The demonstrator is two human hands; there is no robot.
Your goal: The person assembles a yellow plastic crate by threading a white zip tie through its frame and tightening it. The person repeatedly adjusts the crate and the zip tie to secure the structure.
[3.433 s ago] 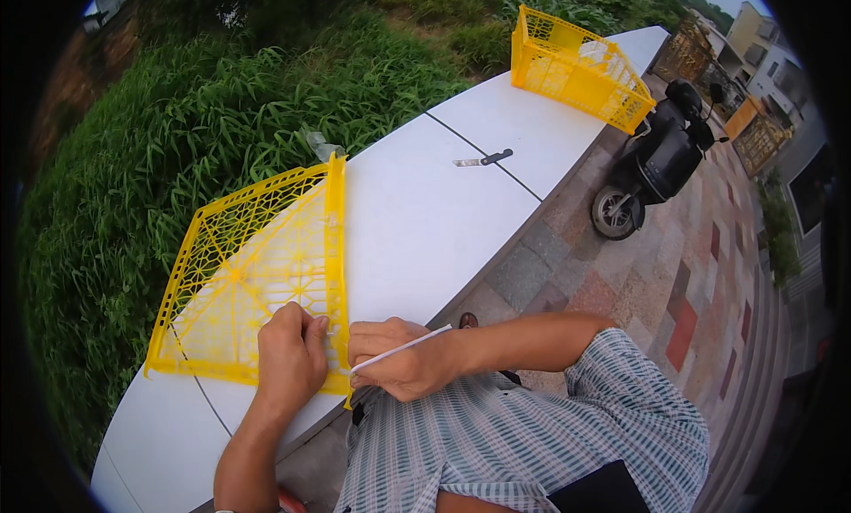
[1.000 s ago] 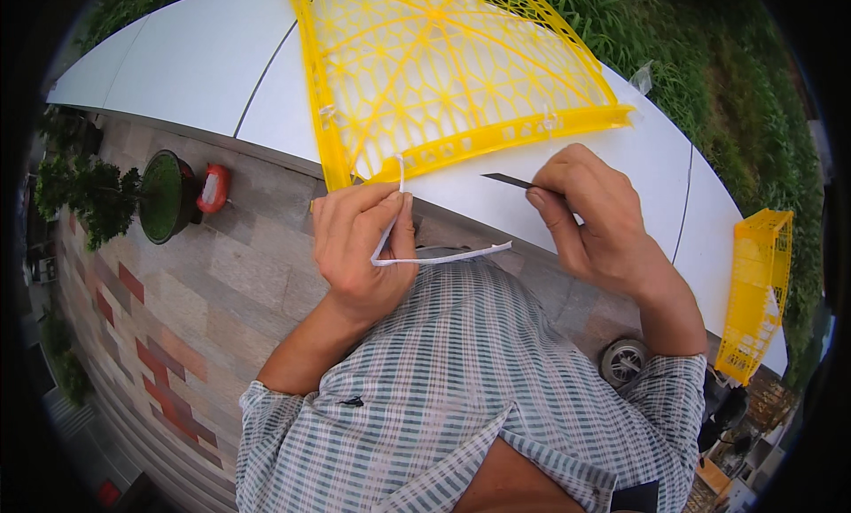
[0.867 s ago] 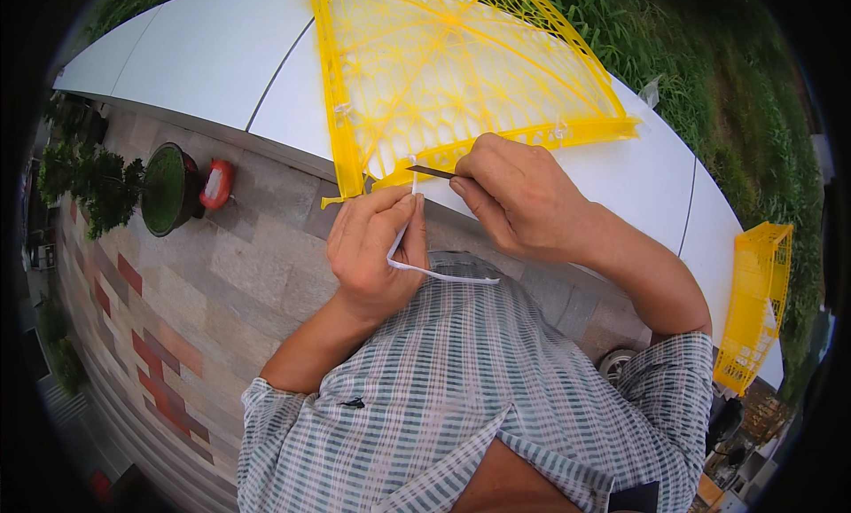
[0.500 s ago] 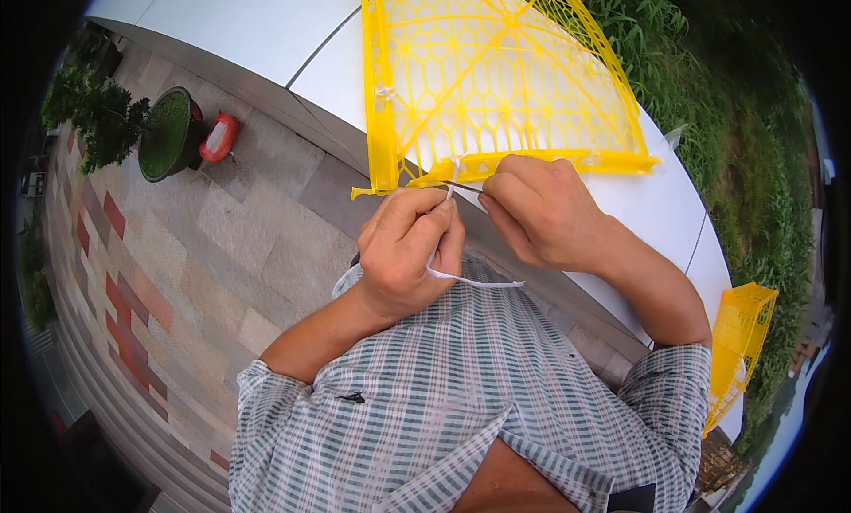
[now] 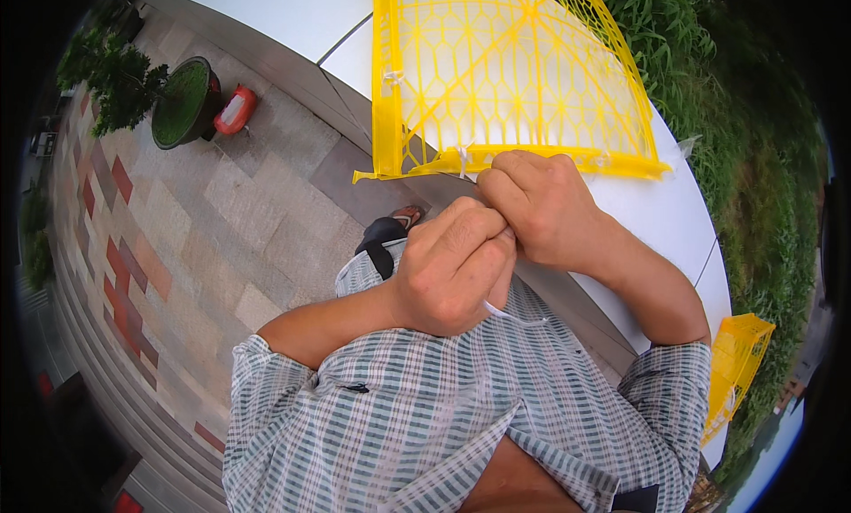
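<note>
My left hand [image 5: 456, 265] is closed round a white plastic-looking strip [image 5: 516, 318], whose loose tail curls out below the fingers over the shirt. Against its fingertips sits my right hand [image 5: 545, 211], pinched on a thin dark tool [image 5: 471, 180]; most of the tool is hidden, so its kind is unclear. Just beyond both hands lies a yellow plastic lattice crate [image 5: 388, 123] with its near edge toward me. A short white tie [image 5: 463, 161] is looped on that near edge, and another clear-white tie [image 5: 394, 77] shows on its left edge.
The crate rests on a white ledge [image 5: 687, 220]. Another yellow lattice crate [image 5: 737, 367] stands at the right. Green plants [image 5: 660, 52] border the ledge. On the paved floor [image 5: 266, 211] at the left are a potted tree [image 5: 183, 105] and a red object [image 5: 236, 109].
My left hand has moved right and slightly down, away from the crate's edge, and now meets my right hand. The strip no longer stretches up to the looped tie. A sandaled foot has come into view.
</note>
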